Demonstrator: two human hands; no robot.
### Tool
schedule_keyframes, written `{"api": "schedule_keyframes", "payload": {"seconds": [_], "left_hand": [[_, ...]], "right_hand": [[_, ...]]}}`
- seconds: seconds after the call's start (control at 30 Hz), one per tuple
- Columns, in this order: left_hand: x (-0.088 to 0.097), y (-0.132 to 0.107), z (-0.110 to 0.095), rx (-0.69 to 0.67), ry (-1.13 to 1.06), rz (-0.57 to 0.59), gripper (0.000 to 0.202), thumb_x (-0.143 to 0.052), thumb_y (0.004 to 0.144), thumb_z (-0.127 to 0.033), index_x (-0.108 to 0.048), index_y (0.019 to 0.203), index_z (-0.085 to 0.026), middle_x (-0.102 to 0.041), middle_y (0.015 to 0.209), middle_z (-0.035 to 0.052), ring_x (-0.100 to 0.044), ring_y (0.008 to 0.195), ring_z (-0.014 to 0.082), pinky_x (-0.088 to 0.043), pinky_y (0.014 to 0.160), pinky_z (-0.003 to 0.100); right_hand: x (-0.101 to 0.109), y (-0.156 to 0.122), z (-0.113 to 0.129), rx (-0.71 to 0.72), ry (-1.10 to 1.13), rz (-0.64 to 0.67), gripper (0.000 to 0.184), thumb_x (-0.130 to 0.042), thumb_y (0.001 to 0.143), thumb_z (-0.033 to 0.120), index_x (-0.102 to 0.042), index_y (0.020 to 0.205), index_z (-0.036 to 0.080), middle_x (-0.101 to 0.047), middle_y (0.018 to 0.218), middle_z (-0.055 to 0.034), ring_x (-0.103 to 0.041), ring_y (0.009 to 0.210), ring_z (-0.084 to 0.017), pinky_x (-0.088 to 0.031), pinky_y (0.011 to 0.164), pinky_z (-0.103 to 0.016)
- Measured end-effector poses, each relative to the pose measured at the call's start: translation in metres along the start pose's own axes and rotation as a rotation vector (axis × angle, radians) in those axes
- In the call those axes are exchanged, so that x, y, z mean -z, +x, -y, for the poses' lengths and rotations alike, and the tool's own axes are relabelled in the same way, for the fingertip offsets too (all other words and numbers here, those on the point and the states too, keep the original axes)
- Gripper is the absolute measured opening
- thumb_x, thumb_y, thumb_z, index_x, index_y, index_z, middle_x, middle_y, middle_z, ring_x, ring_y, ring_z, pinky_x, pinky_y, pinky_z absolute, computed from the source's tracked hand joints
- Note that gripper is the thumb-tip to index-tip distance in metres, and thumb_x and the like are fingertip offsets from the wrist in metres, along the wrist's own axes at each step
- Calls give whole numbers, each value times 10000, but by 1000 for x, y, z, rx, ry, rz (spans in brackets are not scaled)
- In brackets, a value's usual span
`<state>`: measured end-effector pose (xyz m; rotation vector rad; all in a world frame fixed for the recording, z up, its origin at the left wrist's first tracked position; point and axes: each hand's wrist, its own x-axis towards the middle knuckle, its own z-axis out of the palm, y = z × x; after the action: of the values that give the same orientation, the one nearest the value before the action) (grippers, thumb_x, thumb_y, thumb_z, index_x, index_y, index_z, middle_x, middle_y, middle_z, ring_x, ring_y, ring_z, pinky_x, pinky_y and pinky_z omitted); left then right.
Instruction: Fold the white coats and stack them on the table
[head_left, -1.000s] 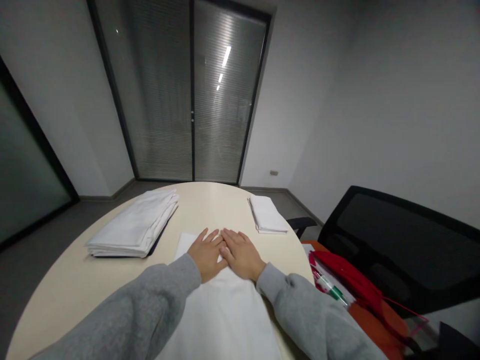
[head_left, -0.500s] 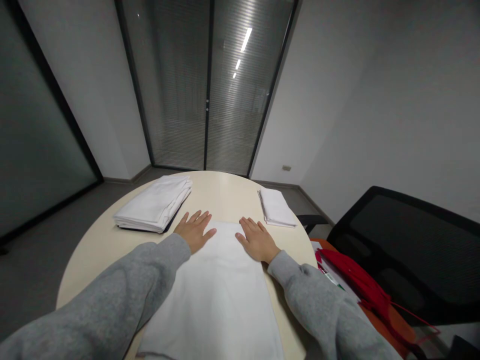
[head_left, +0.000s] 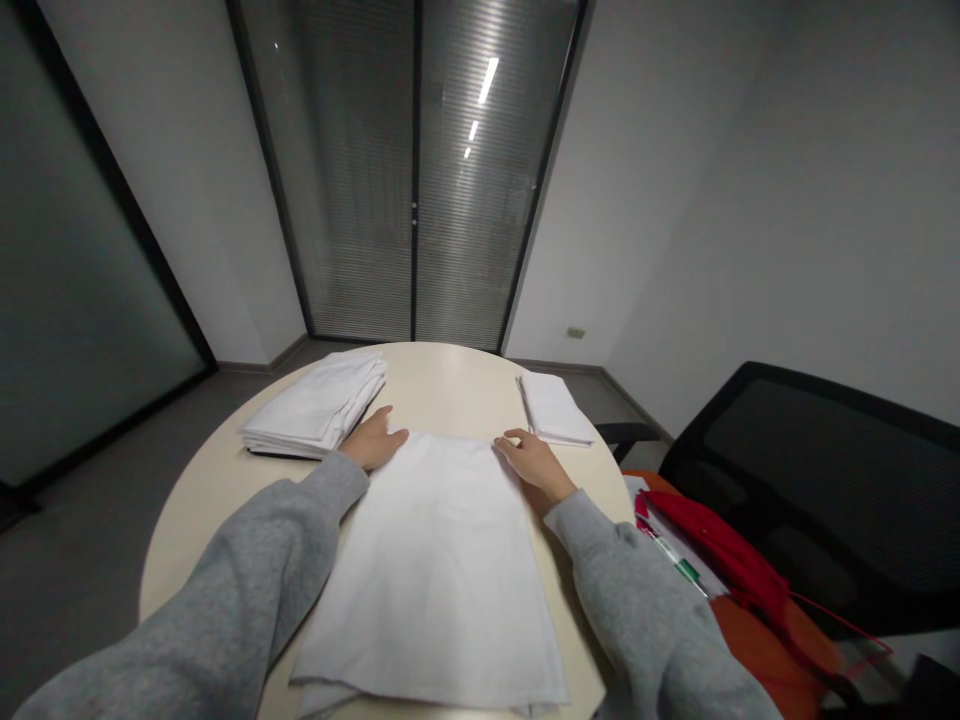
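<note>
A white folded cloth [head_left: 442,570] lies lengthwise on the round table in front of me, its near edge showing loose layers. By its far left corner is my left hand [head_left: 371,441], turned on its side. The thumb points at the corner and stands apart from the fingers; nothing shows between them. My right hand [head_left: 536,466] is at the far right corner, fingers bent and thumb and fingertips close together on the cloth's edge. Its lower fingers are hidden. A stack of folded white cloths [head_left: 315,405] sits just beyond my left hand.
Another folded white cloth [head_left: 553,408] lies at the table's [head_left: 446,385] far right. A black mesh-backed chair [head_left: 817,500] stands to the right, with a red item [head_left: 712,545] and papers on its orange seat. Behind the table are a wall and a glass partition [head_left: 360,200].
Both hands lay flat on the cloth's far end. They have since lifted and moved outward to its corners, with the right fingers bending. The view has shifted slightly, showing the cloth's near edge.
</note>
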<state>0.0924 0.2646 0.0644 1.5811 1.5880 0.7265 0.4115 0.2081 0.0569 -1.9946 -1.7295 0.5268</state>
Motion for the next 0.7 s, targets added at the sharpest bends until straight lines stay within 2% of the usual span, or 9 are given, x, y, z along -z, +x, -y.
{"api": "schedule_keyframes", "payload": {"seconds": [0.13,0.2,0.3,0.37,0.5,0.6,0.7], "left_hand": [[-2,-3,1,75,-292,102,707,-793,769,-275,-544,1419,-158,-645,1390,233,-744,1068,282,-573,886,346],[-2,-7,1,114,-428,150,725,-806,752,-232,-541,1423,-148,-712,1266,210,-765,895,247,-595,757,328],[-4,-13,-1,154,-604,218,741,-840,717,-227,-562,1398,-129,-762,1053,152,-740,742,222,-591,650,322],[-4,-17,-4,153,-709,256,733,-851,699,-228,-578,1373,-132,-758,962,112,-728,709,213,-592,641,324],[-1,-25,-13,99,-874,295,618,-822,683,-206,-629,1268,-154,-749,927,82,-735,782,221,-605,730,338],[0,-30,-19,52,-947,304,382,-772,716,-298,-696,1060,-151,-746,868,90,-735,825,257,-601,758,366],[-2,-31,-22,26,-972,280,239,-773,698,-354,-675,825,-177,-717,740,65,-718,742,252,-588,696,358]], "right_hand": [[2,1,-3,-5,34,-6,441,-580,948,527,-724,1215,207,-737,1218,-122,-683,1096,-269,-455,1001,-365],[3,2,-4,1,74,6,401,-589,942,511,-752,1151,210,-749,1196,-113,-685,1082,-265,-453,1006,-368],[4,2,-9,18,173,38,323,-613,926,460,-784,1023,203,-771,1133,-92,-688,1061,-245,-461,993,-344],[2,3,-13,18,258,56,295,-628,909,436,-787,991,201,-783,1076,-74,-697,1012,-226,-483,953,-324],[-3,4,-20,-27,433,67,368,-662,870,442,-764,1091,166,-781,937,-69,-694,829,-207,-522,821,-322],[-2,4,-21,-63,562,66,419,-694,841,421,-737,1149,140,-766,912,-71,-673,790,-191,-516,769,-306],[1,-1,-15,-99,696,94,476,-711,821,383,-691,1230,142,-727,800,-36,-640,701,-172,-496,663,-281]]}}
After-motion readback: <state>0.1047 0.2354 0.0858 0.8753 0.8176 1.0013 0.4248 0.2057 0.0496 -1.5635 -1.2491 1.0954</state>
